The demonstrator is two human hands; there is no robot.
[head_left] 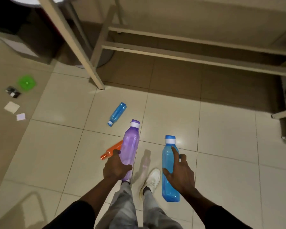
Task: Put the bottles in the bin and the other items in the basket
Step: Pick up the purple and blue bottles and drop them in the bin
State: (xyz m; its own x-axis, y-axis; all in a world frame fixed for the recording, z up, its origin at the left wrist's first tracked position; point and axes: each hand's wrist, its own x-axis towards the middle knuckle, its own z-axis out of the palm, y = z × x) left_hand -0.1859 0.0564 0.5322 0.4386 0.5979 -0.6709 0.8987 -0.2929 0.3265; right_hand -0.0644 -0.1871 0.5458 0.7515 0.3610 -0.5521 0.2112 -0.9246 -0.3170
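My left hand (116,169) grips a purple bottle (130,144) with a white-ringed cap, held above the floor. My right hand (180,174) holds a large blue square bottle (168,184) by its side, cap pointing away from me. On the tiled floor ahead lies a smaller blue bottle (117,114). An orange bottle (112,150) lies partly hidden behind the purple one. A pale clear bottle (144,162) lies on the floor between my hands. At the far left are a green lid (26,83), a dark packet (12,92) and two white paper pieces (12,107). No bin or basket is in view.
A cream metal bed frame (155,50) with a ladder leg (96,80) stands ahead, with dark floor beneath it. My white shoe (153,179) and grey trousers are below. A metal frame corner (31,204) sits at the lower left, and boxes stand at the right edge.
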